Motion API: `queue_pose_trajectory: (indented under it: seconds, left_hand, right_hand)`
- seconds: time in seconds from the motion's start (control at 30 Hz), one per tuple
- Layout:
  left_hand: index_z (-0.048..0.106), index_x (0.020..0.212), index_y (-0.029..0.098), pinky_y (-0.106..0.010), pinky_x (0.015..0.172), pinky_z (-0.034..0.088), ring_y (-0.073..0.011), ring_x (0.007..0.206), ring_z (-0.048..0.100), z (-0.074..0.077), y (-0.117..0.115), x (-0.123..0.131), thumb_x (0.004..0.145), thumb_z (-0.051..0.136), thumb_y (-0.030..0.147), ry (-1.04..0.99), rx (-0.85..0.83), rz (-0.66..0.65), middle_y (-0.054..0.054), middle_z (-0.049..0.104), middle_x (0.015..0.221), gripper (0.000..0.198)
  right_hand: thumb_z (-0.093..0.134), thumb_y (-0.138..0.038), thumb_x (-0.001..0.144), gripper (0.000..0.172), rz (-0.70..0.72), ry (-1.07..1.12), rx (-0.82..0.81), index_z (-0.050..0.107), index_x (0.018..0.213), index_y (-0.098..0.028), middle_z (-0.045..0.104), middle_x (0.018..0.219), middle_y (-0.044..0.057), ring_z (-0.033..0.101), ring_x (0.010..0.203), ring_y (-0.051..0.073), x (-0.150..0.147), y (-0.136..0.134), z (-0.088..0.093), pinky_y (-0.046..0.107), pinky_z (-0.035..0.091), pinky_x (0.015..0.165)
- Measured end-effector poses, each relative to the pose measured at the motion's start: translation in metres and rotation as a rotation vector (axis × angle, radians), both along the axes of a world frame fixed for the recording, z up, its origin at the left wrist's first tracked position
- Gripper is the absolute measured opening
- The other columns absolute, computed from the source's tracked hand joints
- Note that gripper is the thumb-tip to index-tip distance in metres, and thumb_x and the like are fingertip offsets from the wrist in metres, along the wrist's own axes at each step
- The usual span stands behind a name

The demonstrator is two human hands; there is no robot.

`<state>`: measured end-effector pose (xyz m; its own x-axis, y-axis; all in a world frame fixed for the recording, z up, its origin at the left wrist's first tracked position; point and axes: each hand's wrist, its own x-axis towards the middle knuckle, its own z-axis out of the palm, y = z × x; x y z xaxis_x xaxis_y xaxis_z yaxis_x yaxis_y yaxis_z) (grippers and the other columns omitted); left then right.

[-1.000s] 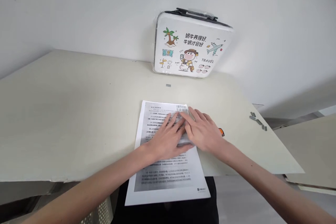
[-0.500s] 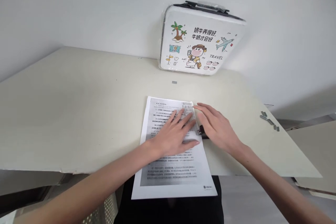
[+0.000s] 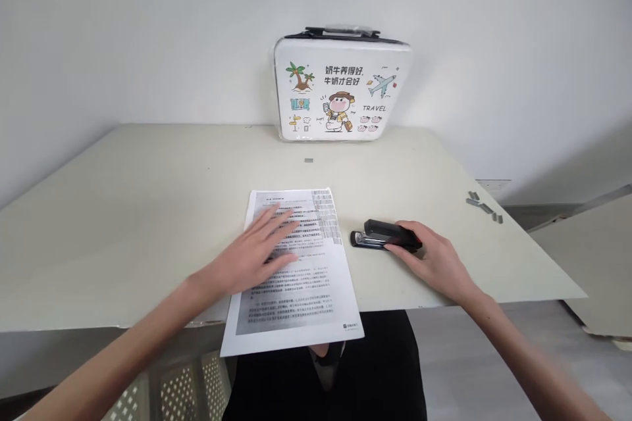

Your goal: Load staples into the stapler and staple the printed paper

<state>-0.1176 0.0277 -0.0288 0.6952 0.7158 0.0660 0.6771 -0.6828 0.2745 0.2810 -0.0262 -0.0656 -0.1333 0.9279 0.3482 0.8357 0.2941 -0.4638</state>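
Observation:
Fingers spread, my left hand lies flat on a printed sheet of paper, whose lower end sticks out past the table's front edge. Many staples run down the upper right side of the sheet. To the right of the paper, my right hand grips the rear end of a black stapler, thumb on the near side and fingers over the far side. The stapler rests on the table, apart from the paper, its front end pointing left toward the sheet.
A white cartoon-printed case with a black handle stands at the back against the wall. One strip of staples lies before it. Several more staple strips lie near the right edge of the table.
My right hand has moved right, off the paper's edge, and now holds the stapler, which was mostly hidden before. My left hand has shifted left on the sheet. The view has turned slightly.

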Motion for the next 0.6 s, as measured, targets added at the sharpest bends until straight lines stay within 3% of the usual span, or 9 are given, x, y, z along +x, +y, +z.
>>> queue_pose_trajectory:
  seconds: [0.13, 0.2, 0.27, 0.4, 0.6]
  left_hand:
    - [0.023, 0.168, 0.042, -0.054, 0.132, 0.025, -0.0305, 0.162, 0.021, 0.008, -0.024, -0.055, 0.107, 0.052, 0.054, 0.040, 0.060, 0.028, 0.005, 0.024, 0.175, 0.069]
    - [0.018, 0.169, 0.043, -0.054, 0.131, 0.025, -0.0313, 0.162, 0.021, 0.008, -0.036, -0.067, 0.106, 0.054, 0.052, 0.077, 0.046, -0.023, 0.005, 0.023, 0.175, 0.073]
    - [0.011, 0.169, 0.042, -0.056, 0.132, 0.021, -0.0331, 0.162, 0.016, 0.006, -0.043, -0.062, 0.106, 0.053, 0.052, 0.111, 0.035, -0.047, 0.003, 0.019, 0.176, 0.076]
    - [0.003, 0.170, 0.039, -0.060, 0.132, 0.009, -0.0369, 0.162, 0.009, 0.003, -0.032, -0.011, 0.104, 0.052, 0.061, 0.140, 0.019, -0.071, 0.000, 0.010, 0.176, 0.086]
    - [0.015, 0.171, 0.024, -0.062, 0.129, 0.000, -0.0355, 0.163, 0.002, -0.002, 0.034, 0.122, 0.103, 0.039, 0.073, 0.121, -0.032, -0.224, -0.013, 0.006, 0.176, 0.087]
  right_hand:
    - [0.061, -0.055, 0.100, 0.037, -0.094, 0.047, 0.104, 0.064, 0.120, -0.024, 0.077, 0.111, 0.010, 0.074, 0.088, 0.026, 0.008, -0.007, -0.005, 0.033, 0.057, 0.061]
    - [0.062, -0.053, 0.100, 0.035, -0.115, 0.089, 0.158, 0.065, 0.118, -0.024, 0.077, 0.109, 0.010, 0.073, 0.087, 0.025, 0.007, -0.008, -0.005, 0.032, 0.057, 0.060]
    - [0.062, -0.052, 0.101, 0.033, -0.144, 0.147, 0.202, 0.065, 0.117, -0.023, 0.076, 0.106, 0.010, 0.071, 0.083, 0.023, 0.005, -0.009, -0.003, 0.031, 0.055, 0.057]
    - [0.063, -0.047, 0.101, 0.027, -0.181, 0.222, 0.239, 0.065, 0.115, -0.025, 0.075, 0.099, 0.008, 0.069, 0.078, 0.022, 0.004, -0.020, 0.008, 0.033, 0.056, 0.062]
    - [0.065, -0.039, 0.101, 0.019, -0.139, 0.240, 0.282, 0.063, 0.115, -0.027, 0.075, 0.099, 0.007, 0.069, 0.081, 0.023, 0.016, -0.051, 0.037, 0.037, 0.057, 0.070]
